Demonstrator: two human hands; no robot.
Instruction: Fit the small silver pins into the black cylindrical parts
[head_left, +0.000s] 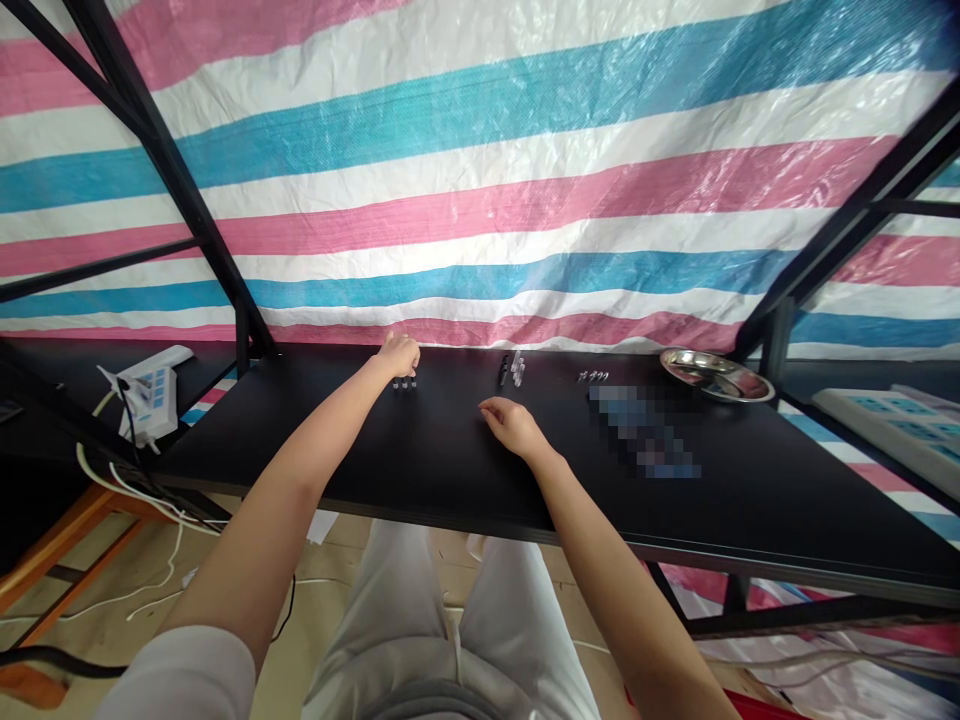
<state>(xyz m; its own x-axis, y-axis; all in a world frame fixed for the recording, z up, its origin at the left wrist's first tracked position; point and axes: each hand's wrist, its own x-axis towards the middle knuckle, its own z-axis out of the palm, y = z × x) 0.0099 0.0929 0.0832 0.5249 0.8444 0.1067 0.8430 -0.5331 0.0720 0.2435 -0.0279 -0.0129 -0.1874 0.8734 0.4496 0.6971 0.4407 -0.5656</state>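
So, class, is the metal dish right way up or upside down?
Right way up: the metal dish shows its hollow inside, ringed by its shiny rim.

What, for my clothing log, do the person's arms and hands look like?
The left arm has a short, pale grey sleeve; no sleeve shows on the right arm. The left hand and right hand are ungloved, with no watch or bracelet visible.

One head-worn camera looks forward and down across the counter [435,460] from its near edge, middle-distance, both ends showing
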